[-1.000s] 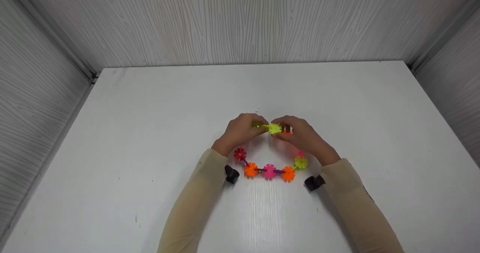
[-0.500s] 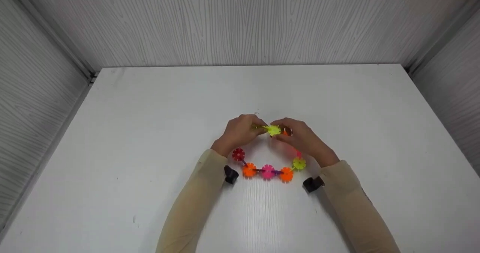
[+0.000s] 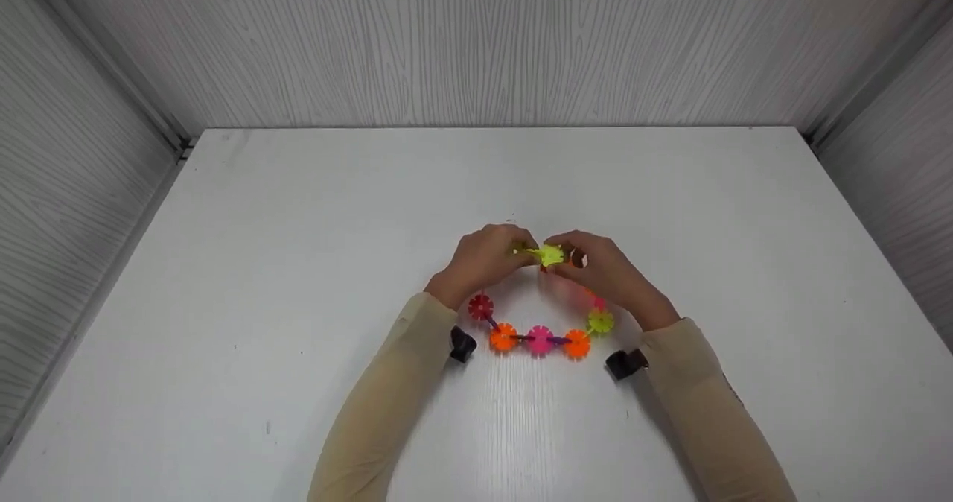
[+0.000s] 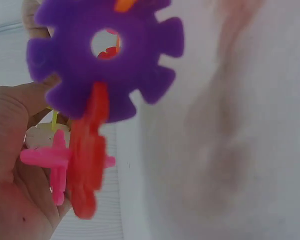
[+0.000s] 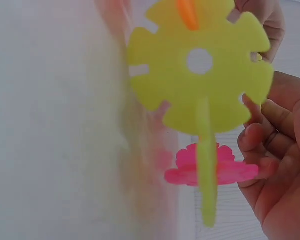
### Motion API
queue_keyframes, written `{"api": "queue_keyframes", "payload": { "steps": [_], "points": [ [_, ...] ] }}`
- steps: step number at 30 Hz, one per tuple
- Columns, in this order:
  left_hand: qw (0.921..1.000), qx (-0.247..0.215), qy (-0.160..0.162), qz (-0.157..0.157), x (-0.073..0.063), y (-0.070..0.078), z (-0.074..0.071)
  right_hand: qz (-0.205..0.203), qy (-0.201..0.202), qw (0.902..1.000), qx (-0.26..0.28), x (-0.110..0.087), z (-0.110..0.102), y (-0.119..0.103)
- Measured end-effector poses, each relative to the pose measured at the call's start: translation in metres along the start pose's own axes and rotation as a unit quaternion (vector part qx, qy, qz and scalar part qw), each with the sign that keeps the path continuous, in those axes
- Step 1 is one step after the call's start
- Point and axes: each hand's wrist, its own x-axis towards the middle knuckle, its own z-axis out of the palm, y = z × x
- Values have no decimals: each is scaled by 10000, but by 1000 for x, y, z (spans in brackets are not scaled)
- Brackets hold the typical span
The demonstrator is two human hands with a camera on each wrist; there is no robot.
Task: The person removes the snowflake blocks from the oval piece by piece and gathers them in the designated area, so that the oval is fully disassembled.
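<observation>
at the far side of the chain of slotted discs (image 3: 540, 340), whose near part lies on the table (image 3: 335, 226), my left grip (image 3: 485, 258) pinches an edge-on disc (image 3: 528, 251) and my right grip (image 3: 604, 265) a bright yellow disc (image 3: 551, 255), probably to steady where they meet.

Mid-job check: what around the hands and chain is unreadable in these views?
- Head: stretches of the chain, hidden by the left hand and right hand.
- Head: whether the bright yellow disc is fully slotted; too small.
- Left wrist: purple disc's top, cut off by the frame edge.
- Right wrist: near yellow-green disc's top, likewise cut off.
</observation>
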Motion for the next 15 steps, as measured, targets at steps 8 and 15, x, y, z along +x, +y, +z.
{"api": "queue_keyframes", "payload": {
  "steps": [8, 15],
  "points": [
    [9994, 12, 144, 321, 1, 5, -3, 111, 108, 9998, 150, -3, 1, 1],
    [9997, -159, 135, 139, -3, 6, -5, 56, 55, 9995, 309, -3, 5, -1]
  ]
}}
